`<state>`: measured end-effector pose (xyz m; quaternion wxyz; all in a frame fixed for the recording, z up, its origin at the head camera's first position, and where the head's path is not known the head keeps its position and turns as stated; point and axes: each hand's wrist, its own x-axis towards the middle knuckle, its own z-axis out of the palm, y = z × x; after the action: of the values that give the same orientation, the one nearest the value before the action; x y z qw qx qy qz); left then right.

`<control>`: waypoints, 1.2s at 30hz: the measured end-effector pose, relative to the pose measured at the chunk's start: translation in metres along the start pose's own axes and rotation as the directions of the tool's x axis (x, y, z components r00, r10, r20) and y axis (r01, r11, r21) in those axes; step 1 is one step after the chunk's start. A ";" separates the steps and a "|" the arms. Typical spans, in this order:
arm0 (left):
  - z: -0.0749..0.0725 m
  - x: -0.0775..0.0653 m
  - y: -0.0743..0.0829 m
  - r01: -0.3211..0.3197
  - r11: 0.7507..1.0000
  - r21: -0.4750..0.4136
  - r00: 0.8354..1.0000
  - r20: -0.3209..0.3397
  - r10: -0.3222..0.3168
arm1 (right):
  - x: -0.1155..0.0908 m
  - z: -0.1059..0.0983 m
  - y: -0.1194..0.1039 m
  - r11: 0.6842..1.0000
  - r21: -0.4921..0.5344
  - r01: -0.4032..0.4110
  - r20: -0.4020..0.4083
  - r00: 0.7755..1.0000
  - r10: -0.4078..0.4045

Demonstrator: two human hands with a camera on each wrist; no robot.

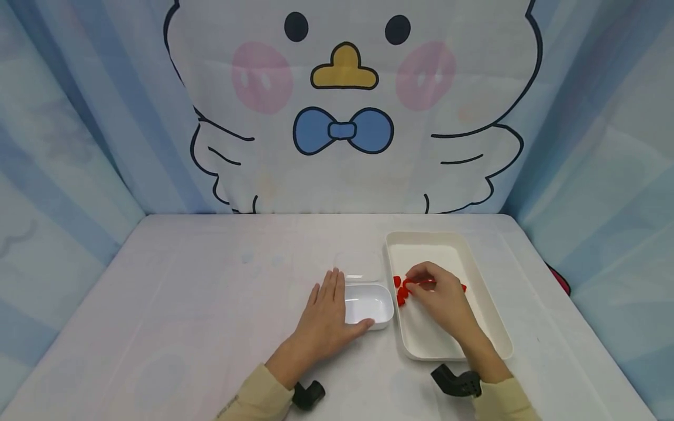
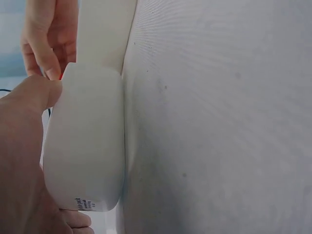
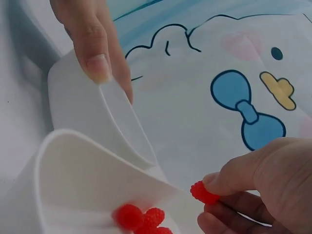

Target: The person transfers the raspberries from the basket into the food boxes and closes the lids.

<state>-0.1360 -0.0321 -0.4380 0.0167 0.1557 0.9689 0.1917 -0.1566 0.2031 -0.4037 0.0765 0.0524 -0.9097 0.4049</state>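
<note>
My right hand (image 1: pixel 439 297) is over the left part of a cream tray (image 1: pixel 437 345). Between thumb and fingers it pinches a red raspberry (image 3: pixel 204 192). Several more raspberries (image 1: pixel 402 293) lie in the tray by its left wall, below the fingertips. Against the tray's left side stands a small white box (image 1: pixel 375 307), its inside partly hidden by my left hand (image 1: pixel 329 318). The left fingers lie straight along the box's left side, and the thumb rests on its near rim. A transparent lid (image 1: pixel 358 266) seems to stretch behind the box.
Another bit of red (image 1: pixel 464 287) shows right of my right hand inside the tray. All this stands on a white-covered table (image 1: pixel 184 304). Behind rises a curtain (image 1: pixel 342 181) with a cartoon bird, and blue curtains (image 1: pixel 605 175) hang at both sides.
</note>
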 end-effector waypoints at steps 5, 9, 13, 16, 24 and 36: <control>0.000 -0.003 -0.001 0.001 1.000 -0.010 1.000 0.003 -0.001 | 0.001 0.002 -0.008 1.000 0.017 0.016 0.011 1.000 -0.017; -0.001 -0.004 -0.002 -0.003 1.000 -0.009 1.000 0.006 0.003 | 0.002 0.004 -0.013 0.999 0.043 0.026 0.016 1.000 -0.027; -0.004 -0.004 -0.001 -0.019 1.000 -0.008 1.000 -0.002 0.019 | 0.003 0.006 -0.015 0.998 0.061 0.023 0.036 0.999 -0.026; -0.004 -0.005 -0.002 -0.033 0.999 0.000 0.999 -0.015 0.033 | 0.001 0.008 -0.016 0.996 0.081 0.025 0.059 0.998 -0.030; -0.002 -0.005 -0.004 -0.029 1.000 0.002 0.999 -0.027 0.029 | -0.003 0.018 -0.021 0.993 0.105 0.054 0.110 0.992 -0.065; -0.002 -0.002 -0.001 -0.030 0.999 0.021 0.999 -0.024 0.031 | -0.006 0.034 -0.025 0.975 0.079 0.207 0.148 0.965 -0.217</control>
<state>-0.1348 -0.0343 -0.4367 0.0002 0.1683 0.9684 0.1841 -0.1503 0.1616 -0.4089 0.0462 0.1834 -0.8889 0.4173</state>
